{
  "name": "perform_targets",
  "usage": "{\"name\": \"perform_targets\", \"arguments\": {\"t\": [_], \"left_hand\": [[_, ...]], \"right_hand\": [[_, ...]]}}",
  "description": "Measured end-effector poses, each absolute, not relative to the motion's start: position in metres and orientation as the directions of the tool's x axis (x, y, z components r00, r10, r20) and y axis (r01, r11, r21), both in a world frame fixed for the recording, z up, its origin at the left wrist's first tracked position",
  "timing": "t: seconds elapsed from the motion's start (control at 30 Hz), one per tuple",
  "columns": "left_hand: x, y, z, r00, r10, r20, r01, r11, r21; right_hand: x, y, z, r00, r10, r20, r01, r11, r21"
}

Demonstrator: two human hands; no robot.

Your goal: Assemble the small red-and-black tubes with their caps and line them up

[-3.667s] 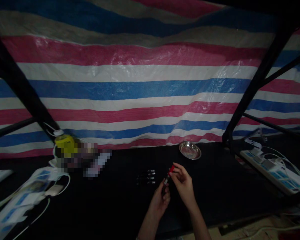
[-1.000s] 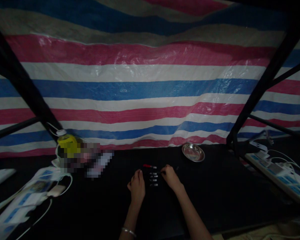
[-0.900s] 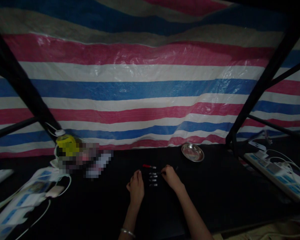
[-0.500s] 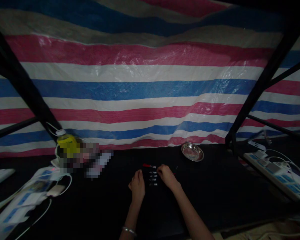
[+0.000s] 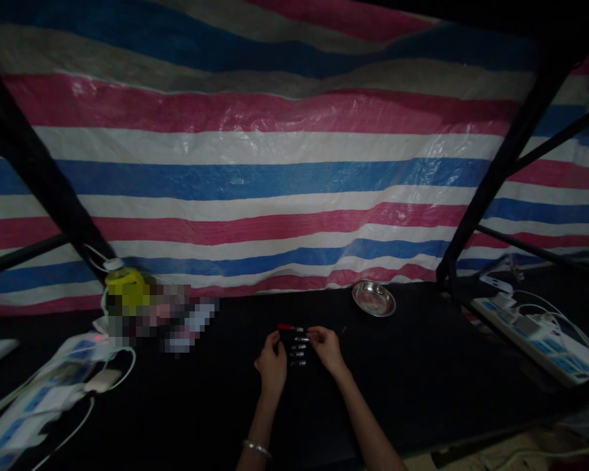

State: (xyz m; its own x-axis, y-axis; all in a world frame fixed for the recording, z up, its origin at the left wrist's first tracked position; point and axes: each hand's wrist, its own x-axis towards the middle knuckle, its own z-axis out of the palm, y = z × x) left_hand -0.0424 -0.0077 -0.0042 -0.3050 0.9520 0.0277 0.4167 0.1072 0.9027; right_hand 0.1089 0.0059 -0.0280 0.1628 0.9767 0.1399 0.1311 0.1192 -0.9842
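Note:
Several small dark pieces with silver ends (image 5: 299,354) lie in a short column on the black table, between my two hands. Above them is a slim red-handled piece (image 5: 285,327) with a silver end pointing right. My right hand (image 5: 326,347) pinches the right end of the topmost silver-ended piece (image 5: 302,339). At the left of the column, my left hand (image 5: 271,366) has its fingers curled in, close to the other ends of the pieces; whatever they hold is too dark to make out. A silver bracelet (image 5: 256,448) circles the left wrist.
A shallow round metal dish (image 5: 374,299) stands at the back, right of my hands. Power strips with plugs and white cables lie at the left (image 5: 32,409) and right (image 5: 533,337). A yellow bottle (image 5: 127,288) is at the back left, before striped sheeting (image 5: 275,216).
The right hand has shifted slightly down and its fingers have come to the end of the topmost silver-ended piece. The left fingers have moved a little. The whole view has shifted slightly.

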Motion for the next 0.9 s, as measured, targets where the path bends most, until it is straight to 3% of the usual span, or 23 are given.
{"name": "perform_targets", "arguments": {"t": [0.13, 0.23, 0.33, 0.4, 0.5, 0.6, 0.67, 0.77, 0.9], "left_hand": [[-0.042, -0.003, 0.0, -0.334, 0.941, 0.045, 0.186, 0.019, 0.982], [-0.041, 0.0, 0.005, -0.374, 0.927, 0.019, 0.109, 0.023, 0.994], [-0.041, 0.001, 0.008, -0.399, 0.917, -0.004, 0.011, 0.009, 1.0], [-0.04, 0.001, 0.009, -0.389, 0.919, -0.066, -0.155, 0.006, 0.988], [-0.04, -0.001, 0.011, -0.267, 0.922, -0.281, -0.496, 0.119, 0.86], [-0.041, -0.002, 0.016, -0.103, 0.889, -0.447, -0.707, 0.25, 0.662], [-0.041, -0.004, 0.02, -0.026, 0.88, -0.475, -0.769, 0.286, 0.572], [-0.043, -0.008, 0.024, 0.073, 0.879, -0.472, -0.81, 0.328, 0.486], [-0.045, -0.013, 0.024, 0.098, 0.891, -0.443, -0.742, 0.362, 0.564]], "right_hand": [[0.107, 0.008, -0.028, 0.223, 0.974, 0.036, -0.138, 0.068, -0.988], [0.104, 0.007, -0.025, 0.247, 0.968, -0.039, -0.305, 0.04, -0.952], [0.1, 0.003, -0.016, 0.293, 0.954, -0.058, -0.388, 0.064, -0.919], [0.097, -0.002, -0.004, 0.335, 0.942, -0.013, -0.395, 0.128, -0.91], [0.09, -0.008, 0.022, 0.285, 0.952, 0.115, -0.343, 0.213, -0.915], [0.082, -0.012, 0.051, 0.134, 0.956, 0.26, -0.24, 0.286, -0.928], [0.078, -0.015, 0.068, 0.044, 0.931, 0.363, -0.097, 0.366, -0.926], [0.075, -0.018, 0.085, 0.046, 0.876, 0.481, 0.126, 0.472, -0.872], [0.077, -0.02, 0.088, 0.006, 0.885, 0.465, 0.206, 0.454, -0.867]]}}
